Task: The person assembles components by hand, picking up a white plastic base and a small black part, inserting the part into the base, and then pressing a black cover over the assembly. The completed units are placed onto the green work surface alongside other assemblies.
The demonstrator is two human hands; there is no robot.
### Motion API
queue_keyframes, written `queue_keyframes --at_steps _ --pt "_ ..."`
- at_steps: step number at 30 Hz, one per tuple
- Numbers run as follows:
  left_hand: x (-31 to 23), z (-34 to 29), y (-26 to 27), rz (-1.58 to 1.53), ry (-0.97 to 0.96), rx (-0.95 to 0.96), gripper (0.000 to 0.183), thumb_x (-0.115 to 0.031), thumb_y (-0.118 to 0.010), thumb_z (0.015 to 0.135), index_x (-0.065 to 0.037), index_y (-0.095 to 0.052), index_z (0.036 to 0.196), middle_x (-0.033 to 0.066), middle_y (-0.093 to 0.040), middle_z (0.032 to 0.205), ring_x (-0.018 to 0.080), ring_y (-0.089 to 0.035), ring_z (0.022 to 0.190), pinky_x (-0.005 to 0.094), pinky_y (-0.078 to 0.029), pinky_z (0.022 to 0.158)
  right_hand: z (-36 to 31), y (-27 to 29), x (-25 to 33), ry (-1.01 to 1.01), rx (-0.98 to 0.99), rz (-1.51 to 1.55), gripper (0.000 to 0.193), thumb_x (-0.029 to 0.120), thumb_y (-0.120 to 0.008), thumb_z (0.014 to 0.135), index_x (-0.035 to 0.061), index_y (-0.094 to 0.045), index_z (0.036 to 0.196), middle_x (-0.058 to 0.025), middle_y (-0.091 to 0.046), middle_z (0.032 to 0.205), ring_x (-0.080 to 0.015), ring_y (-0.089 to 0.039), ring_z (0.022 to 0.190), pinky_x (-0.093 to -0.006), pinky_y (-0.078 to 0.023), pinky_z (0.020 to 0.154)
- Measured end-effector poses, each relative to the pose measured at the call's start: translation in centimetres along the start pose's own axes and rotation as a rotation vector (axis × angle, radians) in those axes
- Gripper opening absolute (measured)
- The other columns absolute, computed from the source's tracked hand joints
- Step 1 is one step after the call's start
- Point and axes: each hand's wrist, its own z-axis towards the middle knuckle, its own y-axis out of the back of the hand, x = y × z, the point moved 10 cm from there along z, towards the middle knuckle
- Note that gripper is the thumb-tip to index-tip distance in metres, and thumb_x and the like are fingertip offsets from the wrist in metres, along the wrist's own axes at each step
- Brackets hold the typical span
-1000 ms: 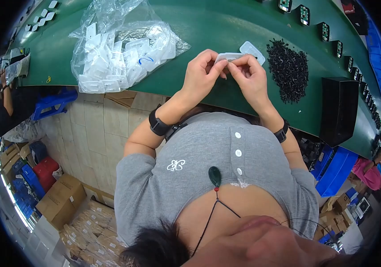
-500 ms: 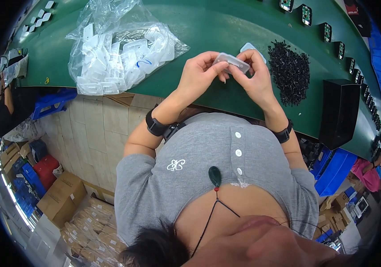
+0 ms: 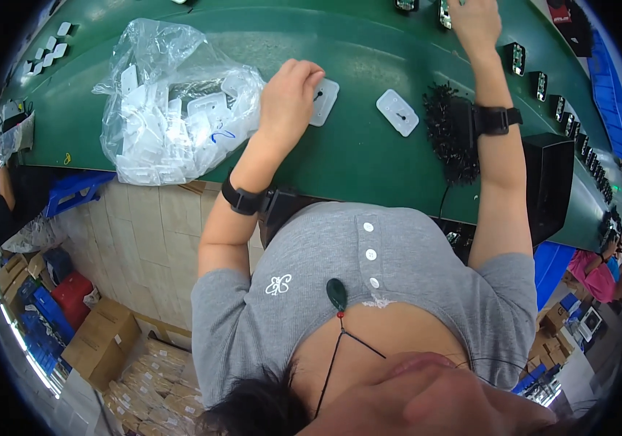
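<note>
My left hand [image 3: 289, 98] is closed, its fingers curled, above the bench beside a translucent white plastic cover [image 3: 325, 102]. The palm side is hidden, so I cannot see what, if anything, is in it. A second white cover [image 3: 397, 112] lies flat to the right, with a small black piece at its middle. My right hand [image 3: 477, 25] reaches to the far edge of the view, its fingers closed at a black casing with a green circuit board [image 3: 445, 14]. Its fingertips are partly cut off by the frame.
A clear bag of white covers [image 3: 173, 123] lies on the left of the green bench [image 3: 354, 160]. Small black parts [image 3: 450, 138] are heaped under my right forearm. More black casings [image 3: 540, 86] line the far right edge, near a black box [image 3: 549, 182].
The white piece I held in both hands is no longer between them. My right hand has moved far right to the casings; my left has drawn left. Two white covers now show on the bench.
</note>
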Motion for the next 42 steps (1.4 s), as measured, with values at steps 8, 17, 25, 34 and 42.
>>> queue_keyframes --at_steps 8,17,25,34,42 --pt "-3.8 -3.7 0.1 0.475 -0.097 -0.001 0.061 -0.030 -0.080 0.069 -0.005 -0.056 0.119 0.0117 -0.052 0.103 0.0316 -0.051 0.096 0.0421 -0.044 0.082 0.7 -7.3 3.4 -0.111 0.540 -0.207 0.053 0.048 -0.067 0.082 0.0033 -0.054 0.108 -0.0189 -0.065 0.093 -0.0368 -0.066 0.089 -0.0470 -0.053 0.072" --pt "-3.1 -4.8 0.4 0.350 -0.211 -0.010 0.046 -0.013 -0.075 0.073 -0.007 -0.058 0.115 0.0084 -0.056 0.112 0.0292 -0.052 0.106 0.0417 -0.043 0.087 -2.7 -8.7 3.0 -0.231 0.443 0.652 0.046 0.022 -0.071 0.082 0.0059 -0.057 0.122 -0.0084 -0.056 0.086 -0.0200 -0.057 0.071 -0.0324 -0.049 0.066" --pt "-3.4 -4.9 -0.4 0.359 -0.324 -0.073 0.037 -0.015 -0.073 0.074 -0.010 -0.061 0.109 0.0065 -0.057 0.108 0.0267 -0.053 0.106 0.0411 -0.039 0.090 -1.2 -7.2 5.6 -0.238 0.350 0.160 0.055 0.053 -0.057 0.089 0.0151 -0.056 0.129 -0.0221 -0.058 0.119 -0.0363 -0.060 0.107 -0.0472 -0.049 0.085" --pt "-3.9 -4.4 -1.2 0.328 -0.363 -0.086 0.036 -0.014 -0.073 0.074 -0.010 -0.062 0.108 0.0060 -0.057 0.105 0.0263 -0.053 0.105 0.0404 -0.039 0.090 -2.8 -13.8 3.4 -0.610 0.725 0.620 0.026 0.023 -0.065 0.088 0.0026 -0.058 0.103 -0.0144 -0.067 0.105 -0.0176 -0.068 0.087 -0.0322 -0.056 0.067" --pt "-3.1 -4.7 -0.5 0.301 -0.331 -0.083 0.035 -0.014 -0.073 0.074 -0.009 -0.062 0.106 0.0057 -0.057 0.105 0.0263 -0.052 0.105 0.0412 -0.039 0.090 -7.7 -2.1 7.6 0.089 0.436 0.852 0.037 -0.004 -0.063 0.082 0.0048 -0.058 0.117 -0.0095 -0.057 0.128 -0.0244 -0.054 0.120 -0.0327 -0.044 0.100"
